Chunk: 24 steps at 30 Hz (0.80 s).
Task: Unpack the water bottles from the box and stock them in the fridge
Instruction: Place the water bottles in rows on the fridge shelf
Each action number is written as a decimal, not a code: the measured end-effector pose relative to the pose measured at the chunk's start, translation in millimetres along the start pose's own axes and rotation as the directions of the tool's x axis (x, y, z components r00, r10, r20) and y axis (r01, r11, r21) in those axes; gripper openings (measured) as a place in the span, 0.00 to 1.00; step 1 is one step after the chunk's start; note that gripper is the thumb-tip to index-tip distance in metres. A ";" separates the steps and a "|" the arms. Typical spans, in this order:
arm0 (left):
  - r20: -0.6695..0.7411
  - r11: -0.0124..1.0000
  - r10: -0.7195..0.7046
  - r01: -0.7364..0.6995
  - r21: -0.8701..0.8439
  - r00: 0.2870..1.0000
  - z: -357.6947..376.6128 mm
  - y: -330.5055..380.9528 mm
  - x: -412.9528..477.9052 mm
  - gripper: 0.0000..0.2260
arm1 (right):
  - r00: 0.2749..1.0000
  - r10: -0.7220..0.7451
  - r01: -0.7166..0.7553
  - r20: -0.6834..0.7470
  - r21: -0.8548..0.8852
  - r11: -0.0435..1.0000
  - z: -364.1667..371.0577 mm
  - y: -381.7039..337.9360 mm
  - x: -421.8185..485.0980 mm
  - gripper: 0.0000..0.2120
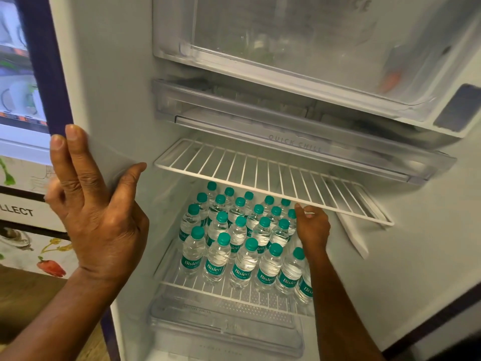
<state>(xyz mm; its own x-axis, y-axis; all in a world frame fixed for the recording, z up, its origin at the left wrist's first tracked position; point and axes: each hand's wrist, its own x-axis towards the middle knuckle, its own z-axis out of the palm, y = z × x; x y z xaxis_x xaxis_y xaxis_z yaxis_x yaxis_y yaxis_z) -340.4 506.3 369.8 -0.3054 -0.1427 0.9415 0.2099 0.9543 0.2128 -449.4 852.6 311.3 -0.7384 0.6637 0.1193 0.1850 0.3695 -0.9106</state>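
Several small water bottles (243, 261) with teal caps and teal labels stand in rows on the lower wire shelf (234, 291) of the open fridge. My right hand (313, 229) reaches in at the right end of the rows, just under the front bar of the upper wire shelf (260, 173). Its fingers curl down over the top of a bottle there, and that bottle's cap is hidden. My left hand (91, 204) rests on the fridge's left front edge (86, 100) with straight fingers and the thumb on the inner wall. No box is in view.
The upper wire shelf holds nothing. Above it are a clear chill tray (286, 131) and a freezer compartment (299, 43). A clear crisper drawer (223, 324) sits below the bottles. The fridge door's inner side (429, 230) stands at the right. A printed cabinet (26, 230) is at the left.
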 end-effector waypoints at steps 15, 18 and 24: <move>0.201 0.998 0.016 -0.004 -0.060 0.979 -48.6 10.1 -20.3 0.18 | 0.803 -0.596 0.578 0.000 0.247 0.778 3.6 -8.7 -208.7 0.11; 0.267 0.996 0.012 0.011 -0.084 0.964 -74.3 3.7 -51.0 0.19 | 0.768 -0.641 0.614 0.010 0.276 0.739 5.3 -10.2 -238.6 0.11; 0.398 0.984 -0.116 0.160 -0.080 0.910 -137.0 -30.1 -132.2 0.21 | 0.681 -0.723 0.656 0.115 0.343 0.672 18.9 2.1 -315.6 0.12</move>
<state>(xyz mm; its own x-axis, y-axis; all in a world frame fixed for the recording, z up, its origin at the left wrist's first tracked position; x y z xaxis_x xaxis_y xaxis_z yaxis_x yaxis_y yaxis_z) -179.1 460.5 274.8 -0.6721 -0.1356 0.7279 0.2319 0.8951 0.3808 -228.2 631.6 264.2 -0.7113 0.1094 0.6943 -0.5824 0.4612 -0.6694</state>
